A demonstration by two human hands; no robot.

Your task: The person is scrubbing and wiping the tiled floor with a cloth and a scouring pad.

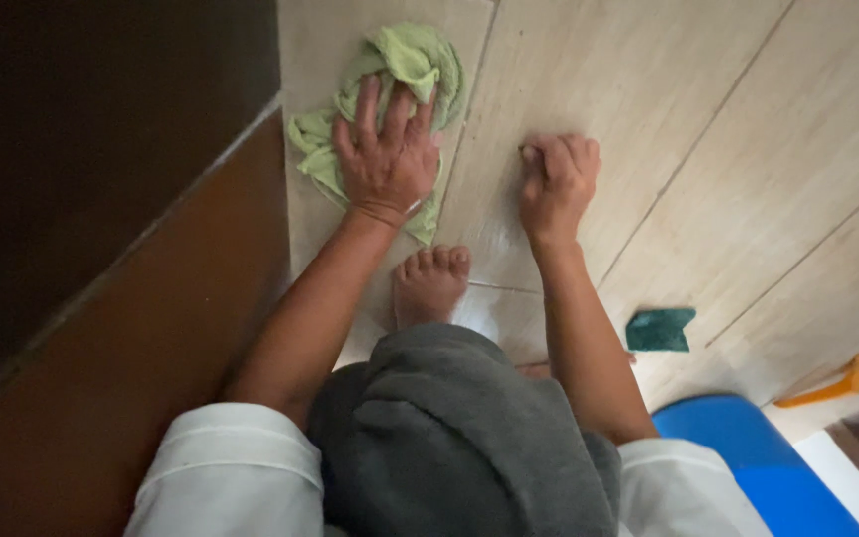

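Pressure is best kept even through the left hand [387, 159], fingers spread flat on the green cloth [405, 60] at upper centre, while the right hand [559, 184], curled into a fist, is braced on the tiled floor [708, 109].

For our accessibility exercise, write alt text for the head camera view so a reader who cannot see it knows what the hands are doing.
Seen from above, a crouching person's left hand presses a crumpled green cloth flat on a pale tiled floor, while the right hand rests curled on the tiles beside it. A bare foot, a dark green sponge and a brown wooden panel are nearby.

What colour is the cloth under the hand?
The cloth is light green, seen in the head view.
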